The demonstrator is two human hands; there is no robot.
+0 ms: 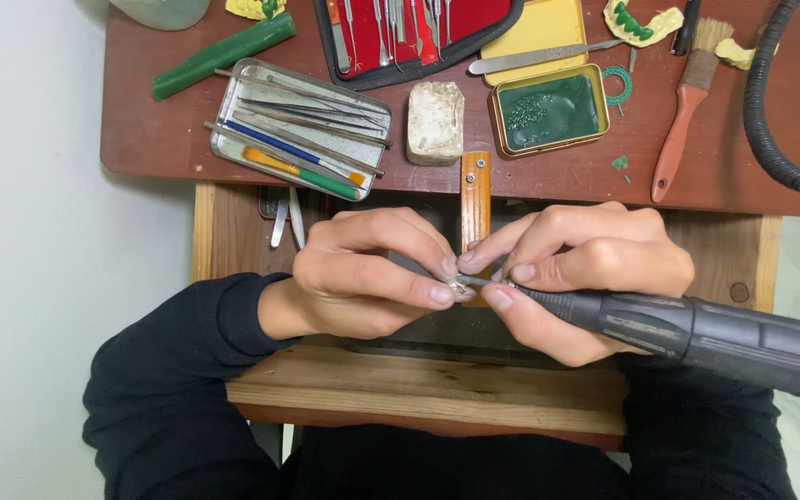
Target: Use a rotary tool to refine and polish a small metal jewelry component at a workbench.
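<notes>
Over the narrow wooden bench pin (475, 190), the left hand (363, 273) pinches a small silvery metal piece (462, 289) — the right hand (585, 273) grips a matte black rotary handpiece (696, 329).

Left of the wooden peg (475, 190), an open silver tin (218, 141). Right, a gold rectangular tin (495, 130) holding green. Above, a black, red-lined case (368, 54).

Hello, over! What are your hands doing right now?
Left hand pinching a small metal piece. Right hand holding black rotary tool, tip at the piece. Both braced by the wooden peg. Nothing blocking.
</notes>
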